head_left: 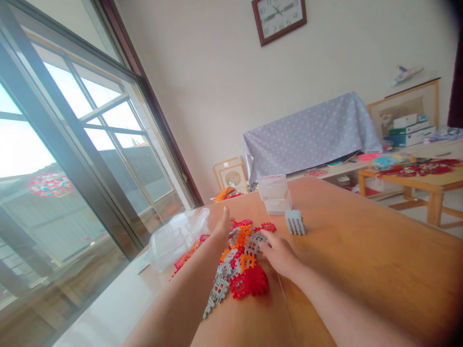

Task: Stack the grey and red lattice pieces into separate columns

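On a wooden table [343, 241] lies a pile of red, orange and grey plastic grid pieces [248, 261]. My left hand [224, 225] is at the pile's far left side, upright with its fingers apart and nothing held. At the pile's right edge, my right hand [277, 249] has its thumb and fingers round the edge of a grey piece [251, 245]. A stack of red pieces [256, 280] sits at the near end of the pile. Right of the pile stands a grey stack [295, 222]. My left forearm hides part of the pieces on the left.
Clear plastic containers [168, 246] lie at the table's left side. Two translucent boxes [275, 195] are stacked near the far edge. Behind are a cloth-covered object [311, 132] and a small wooden table [436, 185]; a window is at left.
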